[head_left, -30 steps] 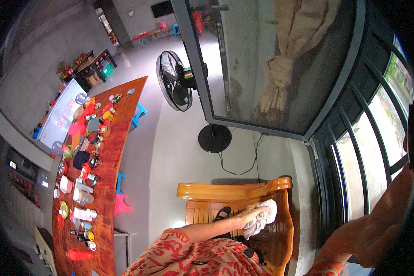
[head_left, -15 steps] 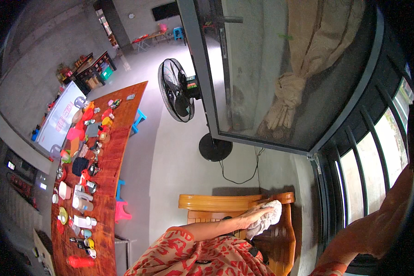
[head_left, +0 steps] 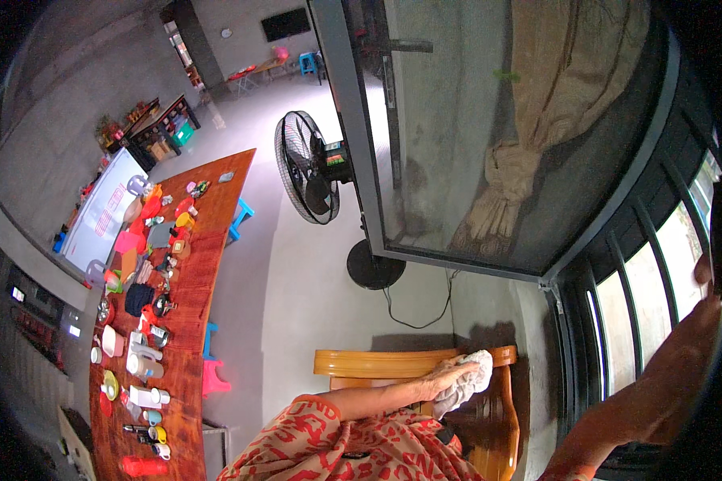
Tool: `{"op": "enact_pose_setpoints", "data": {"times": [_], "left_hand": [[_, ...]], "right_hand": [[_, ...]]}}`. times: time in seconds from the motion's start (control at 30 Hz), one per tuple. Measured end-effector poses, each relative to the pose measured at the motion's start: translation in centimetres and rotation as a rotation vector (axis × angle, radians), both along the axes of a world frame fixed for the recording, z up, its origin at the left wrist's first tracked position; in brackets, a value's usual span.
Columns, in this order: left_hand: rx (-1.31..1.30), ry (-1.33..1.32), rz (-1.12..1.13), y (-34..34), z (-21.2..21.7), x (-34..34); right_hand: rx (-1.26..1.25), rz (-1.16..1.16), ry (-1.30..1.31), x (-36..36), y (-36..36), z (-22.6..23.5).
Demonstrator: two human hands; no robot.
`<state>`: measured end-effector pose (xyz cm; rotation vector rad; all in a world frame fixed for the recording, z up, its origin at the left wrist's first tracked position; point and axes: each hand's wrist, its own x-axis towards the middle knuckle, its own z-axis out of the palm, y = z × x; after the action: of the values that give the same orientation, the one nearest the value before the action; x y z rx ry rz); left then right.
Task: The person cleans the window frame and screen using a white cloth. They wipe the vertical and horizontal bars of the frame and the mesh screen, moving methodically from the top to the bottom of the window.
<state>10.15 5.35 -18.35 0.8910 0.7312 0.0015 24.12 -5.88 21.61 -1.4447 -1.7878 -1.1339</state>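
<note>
My left hand (head_left: 444, 377) is closed on a crumpled white cloth (head_left: 478, 369), held just over the yellowish wooden chair (head_left: 377, 363) in front of me. The cloth is next to the right end of the chair's top rail. My right arm reaches up along the right edge of the view to the dark window bars (head_left: 640, 280). Of my right hand (head_left: 704, 276) only a small part shows at the shadowed rim, so its grip is hidden. Above the chair stands a swung-out window sash (head_left: 441, 104) with a grey frame and dusty glass.
A knotted beige curtain (head_left: 529, 120) shows through the glass. A black standing fan (head_left: 309, 168) is beyond the sash, its cable (head_left: 413, 325) on the floor. At left, a long reddish wooden table (head_left: 188, 321) bears many cups and containers; blue and pink stools (head_left: 215, 377) stand beside it.
The view has shifted slightly, so most things sit a little lower. Part of my right hand shows more clearly at the right rim. My left hand keeps the cloth in nearly the same place.
</note>
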Motion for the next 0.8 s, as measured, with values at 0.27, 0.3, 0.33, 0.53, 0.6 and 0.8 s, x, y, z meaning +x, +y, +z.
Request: {"op": "enact_pose_setpoints", "data": {"times": [0.27, 0.3, 0.33, 0.53, 0.6, 0.8], "left_hand": [[-0.286, -0.394, 0.207, 1.0, 6.5, 3.6], [-0.205, -0.447, 0.241, 0.6, 2.0, 5.3], [-0.358, -0.555, 0.266, -0.1, 2.9, 6.3], [-0.556, -0.557, 0.265, 2.2, 7.5, 6.9], [-0.534, -0.503, 0.129, 2.5, 6.9, 8.0], [-0.079, -0.121, -0.240, 3.7, 5.1, 7.5]], "right_hand": [[-0.417, -0.096, 0.690, -1.2, 4.1, -18.7], [-0.529, -0.079, 0.770, -1.3, 4.0, -21.6], [-0.654, -0.060, 0.861, -1.1, 3.6, -25.1], [-0.395, -0.146, 1.121, -1.2, 3.5, -31.0], [-0.290, -0.112, 1.348, -0.1, 2.9, -32.2], [-0.245, -0.351, 1.138, 7.3, 1.4, -37.3]]}}
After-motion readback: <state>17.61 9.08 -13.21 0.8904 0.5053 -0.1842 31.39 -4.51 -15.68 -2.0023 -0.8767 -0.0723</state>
